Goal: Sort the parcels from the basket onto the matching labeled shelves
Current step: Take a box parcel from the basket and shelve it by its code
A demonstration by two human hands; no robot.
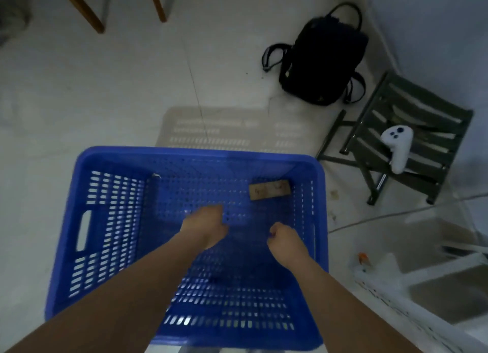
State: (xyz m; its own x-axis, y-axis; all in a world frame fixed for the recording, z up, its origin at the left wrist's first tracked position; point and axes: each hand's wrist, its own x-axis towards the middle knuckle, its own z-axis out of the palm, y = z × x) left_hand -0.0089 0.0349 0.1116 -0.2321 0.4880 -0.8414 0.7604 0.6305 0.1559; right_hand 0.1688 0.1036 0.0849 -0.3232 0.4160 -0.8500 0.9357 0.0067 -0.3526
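A blue perforated plastic basket (103,220) stands on the pale floor below me. One small brown cardboard parcel (269,190) with handwriting on it lies at the basket's far right corner. Both my arms reach down into the basket. My left hand (204,226) hangs over the middle of the basket floor with fingers curled under, nothing visibly in it. My right hand (284,238) is to the right, fingers curled shut, a little short of the parcel and not touching it.
A black backpack (322,59) lies on the floor beyond the basket. A dark folding stool (412,110) at the right holds a white controller (397,147). White shelf framing (427,278) is at the lower right. Wooden legs (84,7) stand at the top left.
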